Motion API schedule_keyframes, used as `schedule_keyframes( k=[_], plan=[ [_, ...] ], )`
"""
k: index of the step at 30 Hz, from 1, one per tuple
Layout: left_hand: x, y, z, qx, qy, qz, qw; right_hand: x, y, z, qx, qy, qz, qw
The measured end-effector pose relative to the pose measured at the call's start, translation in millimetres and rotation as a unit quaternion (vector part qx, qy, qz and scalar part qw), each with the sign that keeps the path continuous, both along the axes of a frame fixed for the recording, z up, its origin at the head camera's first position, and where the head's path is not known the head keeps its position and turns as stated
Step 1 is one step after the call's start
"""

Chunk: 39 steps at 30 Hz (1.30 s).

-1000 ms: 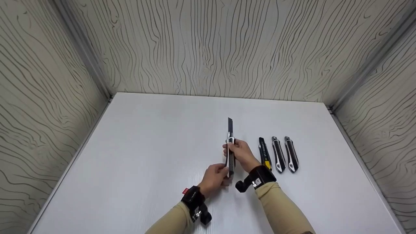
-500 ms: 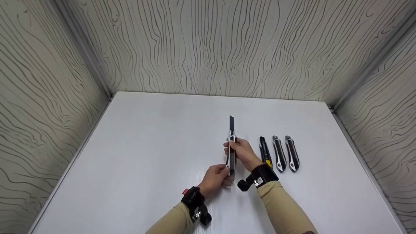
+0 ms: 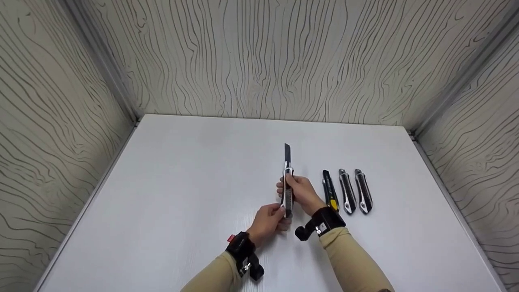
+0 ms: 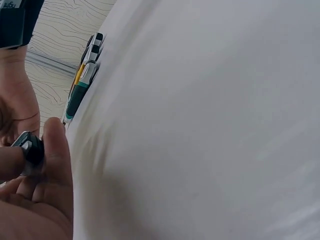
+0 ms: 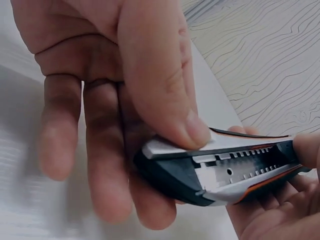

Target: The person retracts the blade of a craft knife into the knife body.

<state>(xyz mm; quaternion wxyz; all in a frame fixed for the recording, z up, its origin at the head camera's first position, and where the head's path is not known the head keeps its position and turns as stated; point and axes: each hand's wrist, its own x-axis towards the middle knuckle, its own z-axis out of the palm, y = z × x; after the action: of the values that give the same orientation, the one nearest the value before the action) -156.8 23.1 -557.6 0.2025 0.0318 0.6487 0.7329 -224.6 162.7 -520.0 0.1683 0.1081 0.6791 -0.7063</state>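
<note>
A large snap-off utility knife (image 3: 288, 198), silver and black with orange trim, is held between both hands over the white table. Its dark blade (image 3: 287, 153) stands well out of the front, pointing at the back wall. My right hand (image 3: 305, 194) grips the front half of the handle, thumb lying on top. At the black butt end, my left hand (image 3: 265, 222) pinches the knife between thumb and fingers. In the right wrist view the left thumb (image 5: 197, 130) presses beside the toothed channel. The left wrist view shows the dark knife end (image 4: 34, 149) between left thumb and finger.
To the right, a black and yellow utility knife (image 3: 330, 190) lies beside two silver and black ones (image 3: 348, 192), roughly parallel, blades not showing. The white table (image 3: 182, 182) is enclosed by wood-grain patterned panels (image 3: 259, 61) at the back and both sides.
The knife and my right hand have shifted very slightly toward the back wall. Both grips look the same, and the three knives on the table lie as before.
</note>
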Motion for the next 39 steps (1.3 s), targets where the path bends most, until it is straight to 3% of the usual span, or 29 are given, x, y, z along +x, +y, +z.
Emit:
schedule_keyframes(
  k=[16, 39],
  plan=[
    [0.4, -0.2, 2.0, -0.001, 0.000, 0.001, 1.0000, -0.1, -2.6, -1.0, 0.018, 0.012, -0.006, 0.9998],
    [-1.5, -0.9, -1.8, -0.005, 0.007, 0.006, 0.9999, 1.1, -1.7, -3.6, 0.003, 0.031, 0.006, 0.9995]
  ],
)
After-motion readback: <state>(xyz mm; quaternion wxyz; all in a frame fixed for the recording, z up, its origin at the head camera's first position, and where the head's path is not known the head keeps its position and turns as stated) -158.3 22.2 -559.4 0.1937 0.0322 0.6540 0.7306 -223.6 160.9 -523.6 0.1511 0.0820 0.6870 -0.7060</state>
